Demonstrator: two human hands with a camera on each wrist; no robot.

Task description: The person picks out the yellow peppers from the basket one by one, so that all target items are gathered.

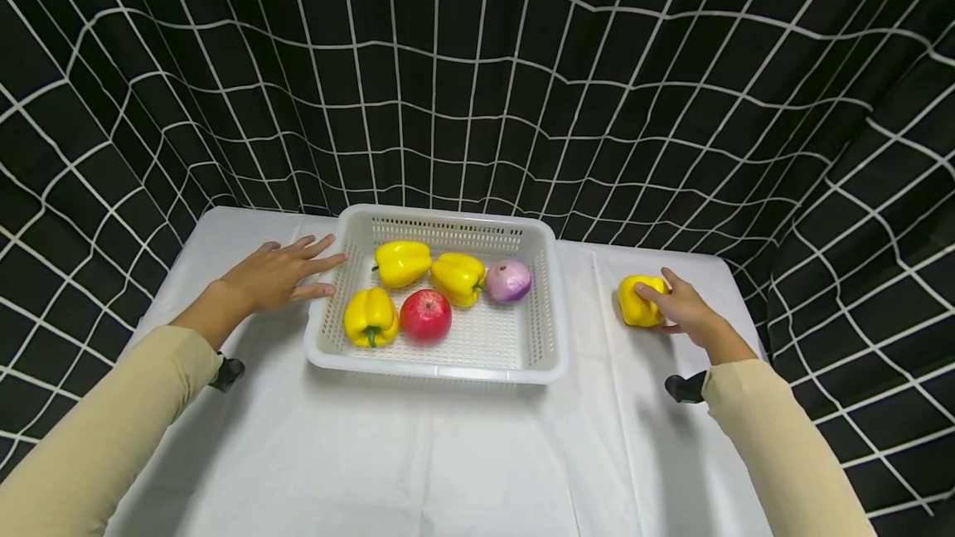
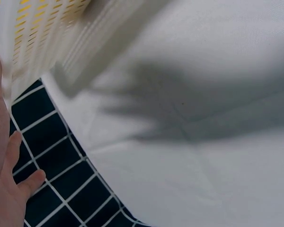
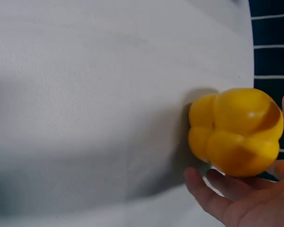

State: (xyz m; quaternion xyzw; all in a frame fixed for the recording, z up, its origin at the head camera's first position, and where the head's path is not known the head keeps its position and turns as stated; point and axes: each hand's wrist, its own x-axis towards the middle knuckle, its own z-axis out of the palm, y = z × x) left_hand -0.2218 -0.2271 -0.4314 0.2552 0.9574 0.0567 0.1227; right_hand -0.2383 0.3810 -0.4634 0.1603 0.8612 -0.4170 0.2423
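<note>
My right hand (image 1: 682, 309) holds a yellow bell pepper (image 1: 637, 302) at the right part of the table. In the right wrist view the pepper's lobed end (image 3: 239, 132) faces the camera, with fingers (image 3: 210, 196) along its lower side. Over at the left, my left hand (image 1: 279, 276) is spread, its fingertips at the left rim of a white plastic basket (image 1: 448, 372). Inside the basket are three yellow bell peppers (image 1: 403, 262), a red round fruit (image 1: 426, 316) and a purple onion (image 1: 509, 280). The left wrist view catches only part of the left hand (image 2: 9, 189).
A white cloth (image 1: 448, 454) covers the table. Black curtain with a white grid (image 1: 477, 81) stands close behind the table and along both sides. The basket sits near the table's back edge, its wall (image 2: 52, 38) beside the left hand.
</note>
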